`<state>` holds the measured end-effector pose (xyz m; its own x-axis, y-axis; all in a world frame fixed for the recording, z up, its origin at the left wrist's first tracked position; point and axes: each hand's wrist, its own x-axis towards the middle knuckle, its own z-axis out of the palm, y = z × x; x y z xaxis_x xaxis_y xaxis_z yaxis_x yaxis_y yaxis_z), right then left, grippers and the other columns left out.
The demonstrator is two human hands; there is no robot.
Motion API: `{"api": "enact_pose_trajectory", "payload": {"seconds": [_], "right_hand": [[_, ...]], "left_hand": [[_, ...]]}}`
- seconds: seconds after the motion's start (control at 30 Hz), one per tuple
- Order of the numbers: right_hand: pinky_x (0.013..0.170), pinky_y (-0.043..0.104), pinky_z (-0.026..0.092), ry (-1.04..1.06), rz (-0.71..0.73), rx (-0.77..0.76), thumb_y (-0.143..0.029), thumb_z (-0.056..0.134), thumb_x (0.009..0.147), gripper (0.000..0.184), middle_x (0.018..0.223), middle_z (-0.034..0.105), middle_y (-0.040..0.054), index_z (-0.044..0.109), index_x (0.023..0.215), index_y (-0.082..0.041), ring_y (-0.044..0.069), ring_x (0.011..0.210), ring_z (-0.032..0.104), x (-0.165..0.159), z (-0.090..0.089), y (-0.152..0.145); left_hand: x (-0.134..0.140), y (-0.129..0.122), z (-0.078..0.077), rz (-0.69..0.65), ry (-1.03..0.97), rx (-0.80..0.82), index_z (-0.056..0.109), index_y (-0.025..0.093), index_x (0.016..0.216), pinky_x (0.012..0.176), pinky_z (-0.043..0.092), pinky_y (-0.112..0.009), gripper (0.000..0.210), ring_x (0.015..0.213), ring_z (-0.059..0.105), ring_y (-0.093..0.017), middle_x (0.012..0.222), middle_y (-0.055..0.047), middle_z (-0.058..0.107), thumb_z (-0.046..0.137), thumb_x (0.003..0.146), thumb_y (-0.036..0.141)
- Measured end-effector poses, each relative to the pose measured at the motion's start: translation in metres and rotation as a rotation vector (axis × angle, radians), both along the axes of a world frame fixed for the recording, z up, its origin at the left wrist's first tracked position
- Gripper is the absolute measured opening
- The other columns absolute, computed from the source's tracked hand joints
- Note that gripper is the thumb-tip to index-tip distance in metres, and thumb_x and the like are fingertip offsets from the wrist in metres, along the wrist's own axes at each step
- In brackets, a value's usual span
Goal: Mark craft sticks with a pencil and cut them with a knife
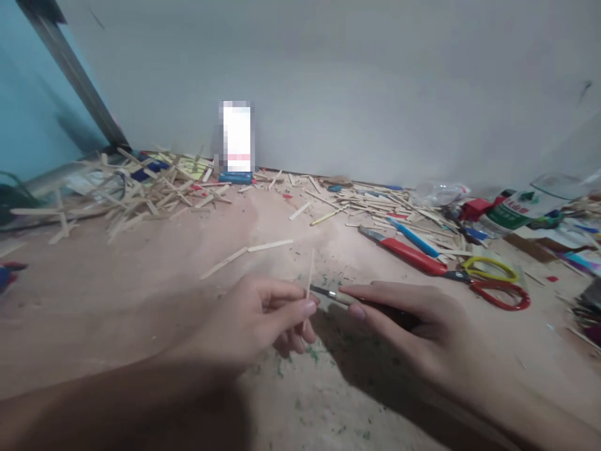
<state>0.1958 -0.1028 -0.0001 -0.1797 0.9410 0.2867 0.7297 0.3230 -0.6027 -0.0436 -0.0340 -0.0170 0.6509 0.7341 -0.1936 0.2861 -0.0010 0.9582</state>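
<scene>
My left hand [270,316] pinches a thin wooden craft stick [311,268] between thumb and fingers, the stick standing nearly upright and seen edge-on. From the right, my right hand [417,316] grips a small craft knife [334,294] with a pale ferrule and a dark handle. The knife's narrow metal tip reaches the stick just above my left thumb; whether it touches cannot be made out. Just beyond my hands, two wooden sticks meet end to end at a bend, the right one [271,245] and the left one [223,263]. Green shavings [323,354] lie below my hands.
A heap of crossed sticks [141,200] spreads at the back left. A blurred bright phone-like screen [237,138] stands in a blue holder [235,178] by the wall. Scissors [413,255], a blue pen-like tool [413,237], loose sticks [389,203] and a plastic bottle [514,210] lie at right.
</scene>
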Motion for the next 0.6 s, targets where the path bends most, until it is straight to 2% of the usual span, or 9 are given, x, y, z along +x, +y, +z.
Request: {"api": "enact_pose_trajectory", "payload": {"seconds": [0.17, 0.3, 0.43, 0.47, 0.6], "right_hand": [[0.054, 0.023, 0.056, 0.063, 0.1, 0.11, -0.022, 0.062, 0.106, 0.028, 0.08, 0.084, -0.0006, 0.088, 0.112, -0.029, 0.014, 0.058, 0.074, -0.008, -0.002, 0.003], [0.05, 0.023, 0.048, 0.075, 0.074, 0.204, -0.018, 0.061, 0.105, 0.025, 0.075, 0.08, -0.0006, 0.085, 0.102, -0.026, 0.014, 0.058, 0.073, -0.012, -0.009, 0.004], [0.042, 0.026, 0.034, -0.081, 0.068, 0.3, -0.018, 0.058, 0.106, 0.024, 0.06, 0.062, -0.0041, 0.081, 0.102, -0.022, 0.01, 0.04, 0.048, -0.016, -0.016, 0.0], [0.043, 0.026, 0.036, -0.102, 0.067, 0.293, -0.018, 0.058, 0.107, 0.024, 0.06, 0.061, -0.0041, 0.08, 0.101, -0.021, 0.01, 0.04, 0.047, -0.018, -0.017, -0.001], [0.051, 0.025, 0.047, 0.029, 0.075, 0.172, -0.021, 0.056, 0.109, 0.028, 0.069, 0.072, 0.0002, 0.075, 0.088, -0.022, 0.013, 0.054, 0.065, -0.023, -0.024, -0.004]], "left_hand": [[-0.002, -0.001, -0.003, 0.048, 0.082, 0.188, 0.07, 0.018, 0.076, 0.055, 0.05, -0.023, 0.039, 0.058, 0.063, -0.014, 0.067, -0.003, 0.069, 0.054, 0.1, 0.045], [-0.005, -0.003, -0.007, 0.066, 0.166, 0.4, 0.063, 0.02, 0.069, 0.054, 0.043, -0.024, 0.045, 0.056, 0.058, -0.013, 0.061, 0.001, 0.062, 0.048, 0.105, 0.042], [-0.008, -0.005, -0.009, 0.075, 0.253, 0.628, 0.059, 0.021, 0.071, 0.054, 0.037, -0.025, 0.042, 0.056, 0.055, -0.011, 0.062, 0.003, 0.061, 0.045, 0.109, 0.034], [-0.009, -0.005, -0.01, 0.072, 0.276, 0.686, 0.059, 0.021, 0.072, 0.054, 0.035, -0.026, 0.041, 0.056, 0.054, -0.011, 0.063, 0.003, 0.061, 0.046, 0.109, 0.032], [-0.011, -0.007, -0.017, 0.076, 0.328, 0.918, 0.062, 0.021, 0.077, 0.055, 0.028, -0.032, 0.035, 0.052, 0.044, -0.012, 0.061, 0.003, 0.055, 0.046, 0.108, 0.027]]}}
